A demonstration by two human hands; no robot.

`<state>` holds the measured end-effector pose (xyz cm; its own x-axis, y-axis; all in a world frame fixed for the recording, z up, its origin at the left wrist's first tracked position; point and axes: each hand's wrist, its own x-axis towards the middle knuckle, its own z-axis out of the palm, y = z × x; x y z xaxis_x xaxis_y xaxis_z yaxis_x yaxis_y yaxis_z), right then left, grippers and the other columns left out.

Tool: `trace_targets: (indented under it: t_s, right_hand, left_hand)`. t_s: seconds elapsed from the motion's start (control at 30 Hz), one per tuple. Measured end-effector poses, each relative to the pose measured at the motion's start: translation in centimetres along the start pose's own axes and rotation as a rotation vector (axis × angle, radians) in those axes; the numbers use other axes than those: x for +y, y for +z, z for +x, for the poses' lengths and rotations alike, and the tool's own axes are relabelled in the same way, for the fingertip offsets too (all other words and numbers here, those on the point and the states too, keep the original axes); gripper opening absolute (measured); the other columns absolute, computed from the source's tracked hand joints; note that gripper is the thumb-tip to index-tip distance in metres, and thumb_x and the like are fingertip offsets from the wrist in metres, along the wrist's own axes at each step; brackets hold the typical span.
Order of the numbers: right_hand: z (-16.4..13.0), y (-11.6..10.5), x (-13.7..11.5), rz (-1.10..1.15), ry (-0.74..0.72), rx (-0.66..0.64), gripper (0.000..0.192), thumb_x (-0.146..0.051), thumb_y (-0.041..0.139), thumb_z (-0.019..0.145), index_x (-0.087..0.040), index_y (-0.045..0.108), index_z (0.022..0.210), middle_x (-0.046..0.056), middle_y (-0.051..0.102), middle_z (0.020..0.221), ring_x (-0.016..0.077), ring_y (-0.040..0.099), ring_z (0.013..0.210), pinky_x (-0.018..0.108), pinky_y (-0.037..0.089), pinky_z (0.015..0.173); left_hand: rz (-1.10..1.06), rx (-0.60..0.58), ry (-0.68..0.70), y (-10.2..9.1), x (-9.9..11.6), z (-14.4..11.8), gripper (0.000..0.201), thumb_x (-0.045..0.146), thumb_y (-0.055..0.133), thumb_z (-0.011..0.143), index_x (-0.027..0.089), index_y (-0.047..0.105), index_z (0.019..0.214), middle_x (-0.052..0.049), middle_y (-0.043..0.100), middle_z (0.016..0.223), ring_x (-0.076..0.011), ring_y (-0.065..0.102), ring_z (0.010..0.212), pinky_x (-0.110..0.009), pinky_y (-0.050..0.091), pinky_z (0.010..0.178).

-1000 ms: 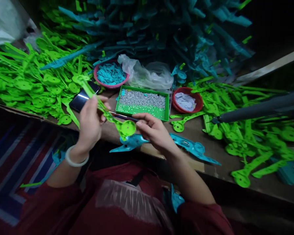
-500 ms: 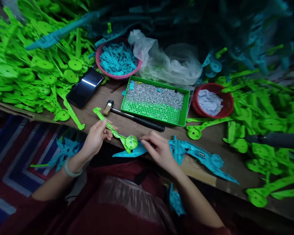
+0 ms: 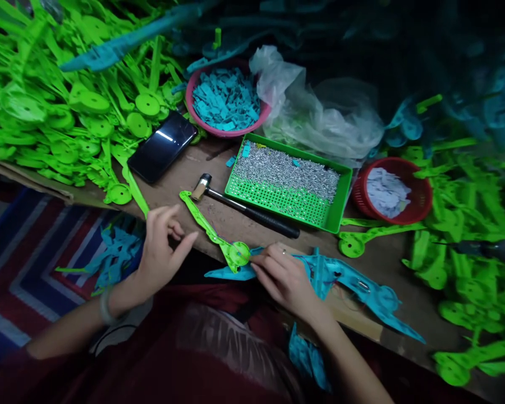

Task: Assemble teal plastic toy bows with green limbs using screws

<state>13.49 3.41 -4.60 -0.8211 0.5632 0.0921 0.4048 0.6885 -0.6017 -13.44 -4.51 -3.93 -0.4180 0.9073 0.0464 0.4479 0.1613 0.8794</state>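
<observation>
Head view: a long green plastic piece lies flat on the wooden bench, near its front edge. Its long axis runs on a diagonal, from a narrow hooked tip at the upper left, beside the hammer, down to a round disc end at the lower right. That disc end rests on top of a teal plastic piece that sticks out over the bench edge.

The right hand is the nearer of the 2: its fingertips are pressed together against the rim of the disc, pinching or steadying it, so the piece stretches away from this hand up and to the left. The left hand sits just left of the thin middle stretch of the piece, apart from it, fingers loosely spread and half curled with nothing in them; a pale bangle is on that wrist.

The green piece looks like a thin, flat moulded arm, bright lime, with a raised ring and a small centre hole in the disc.

Behind it sit a green tray of small silvery metal parts, a pink bowl of teal bits, a red basket of pale bits, a dark phone, a crumpled clear bag, and heaps of similar green pieces on both sides.
</observation>
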Motion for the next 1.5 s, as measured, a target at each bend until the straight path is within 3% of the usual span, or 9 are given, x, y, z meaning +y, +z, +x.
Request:
trace_targets:
  t_s: [0.13, 0.33, 0.5, 0.63, 0.8, 0.93, 1.13, 1.3, 1.5]
  right_hand:
    - [2.3, -1.2, -1.5, 0.015, 0.097, 0.021, 0.016, -0.027, 0.049, 0.099, -0.019, 0.063, 0.103, 0.007, 0.063, 0.086, 0.0188, 0.061, 0.079, 0.031, 0.05, 0.067]
    - [10.3, -0.3, -3.7, -0.135, 0.18, -0.22, 0.02, -0.03, 0.054, 0.095, -0.015, 0.067, 0.092, 0.013, 0.069, 0.088, 0.0227, 0.065, 0.074, 0.032, 0.045, 0.061]
    - [11.7, 1.2, -3.1, 0.228, 0.135, -0.346, 0.014, -0.013, 0.06, 0.089, -0.017, 0.07, 0.096, 0.006, 0.075, 0.091, 0.0183, 0.068, 0.08, 0.028, 0.049, 0.071]
    - [9.9, 1.2, -2.7, 0.336, 0.195, -0.154, 0.012, -0.014, 0.062, 0.087, -0.017, 0.07, 0.095, 0.005, 0.072, 0.087, 0.0181, 0.067, 0.08, 0.03, 0.05, 0.072]
    - [8.3, -0.2, -2.8, 0.37, 0.184, -0.049, 0.014, -0.021, 0.057, 0.093, -0.02, 0.071, 0.097, 0.006, 0.069, 0.089, 0.0186, 0.065, 0.084, 0.032, 0.052, 0.074]
    - [8.1, -2.2, -2.1, 0.123, 0.054, 0.16, 0.027, -0.021, 0.052, 0.095, -0.023, 0.064, 0.119, 0.011, 0.063, 0.114, 0.0209, 0.062, 0.097, 0.037, 0.054, 0.08]
    - [9.0, -5.8, -0.1, -0.227, -0.371, 0.047, 0.019, -0.021, 0.052, 0.095, -0.023, 0.067, 0.106, 0.012, 0.064, 0.118, 0.0257, 0.055, 0.107, 0.044, 0.05, 0.089]
    - [8.9, -7.9, -0.4, -0.022, -0.232, -0.211, 0.015, -0.023, 0.047, 0.1, -0.02, 0.062, 0.099, 0.006, 0.065, 0.089, 0.0164, 0.058, 0.081, 0.029, 0.047, 0.07]
    - [9.6, -7.6, -0.8, -0.035, -0.196, 0.001, 0.017, -0.021, 0.049, 0.098, -0.019, 0.065, 0.103, 0.006, 0.055, 0.091, 0.0158, 0.055, 0.08, 0.027, 0.045, 0.067]
  left_hand:
    - [0.051, 0.002, 0.155, 0.6, -0.6, -0.8, 0.035, 0.019, 0.066, 0.085, 0.023, 0.049, 0.116, -0.005, 0.044, 0.116, -0.0086, 0.056, 0.078, -0.025, 0.054, 0.068]
    - [-0.498, -0.07, -0.41, 2.0, 0.4, -2.7, 0.032, 0.031, 0.062, 0.089, 0.024, 0.045, 0.115, -0.007, 0.055, 0.12, -0.0181, 0.062, 0.107, -0.031, 0.058, 0.08]
    - [-0.88, -0.14, -0.601, 3.2, 1.7, -4.0, 0.056, 0.03, 0.063, 0.087, 0.024, 0.042, 0.139, -0.012, 0.047, 0.148, -0.0236, 0.046, 0.137, -0.039, 0.042, 0.112]
    - [-0.873, -0.194, -0.483, 5.2, 1.2, -3.7, 0.059, 0.026, 0.065, 0.086, 0.021, 0.044, 0.141, -0.011, 0.055, 0.141, -0.0237, 0.052, 0.131, -0.035, 0.044, 0.109]
    - [-0.626, -0.285, -0.349, 6.3, 0.6, -2.5, 0.036, 0.032, 0.062, 0.091, 0.018, 0.059, 0.124, -0.002, 0.068, 0.084, -0.0166, 0.065, 0.077, -0.025, 0.052, 0.069]
    - [-0.782, -0.468, -0.314, 5.8, 1.5, -1.3, 0.035, 0.034, 0.063, 0.09, 0.017, 0.063, 0.12, -0.005, 0.072, 0.095, -0.0193, 0.068, 0.088, -0.029, 0.054, 0.081]
    - [-0.838, -0.617, -0.35, 5.2, 2.4, -0.6, 0.042, 0.036, 0.067, 0.087, 0.016, 0.062, 0.124, -0.009, 0.074, 0.102, -0.0226, 0.071, 0.095, -0.031, 0.053, 0.083]
    - [-0.732, -0.577, -0.278, 5.1, 2.8, 0.2, 0.025, 0.031, 0.06, 0.089, 0.015, 0.064, 0.108, -0.006, 0.071, 0.084, -0.0148, 0.064, 0.071, -0.023, 0.045, 0.06]
    - [-0.783, -0.516, -0.261, 6.6, 3.8, 1.0, 0.05, 0.026, 0.053, 0.089, 0.02, 0.045, 0.139, 0.003, 0.055, 0.076, -0.0085, 0.049, 0.056, -0.022, 0.04, 0.056]
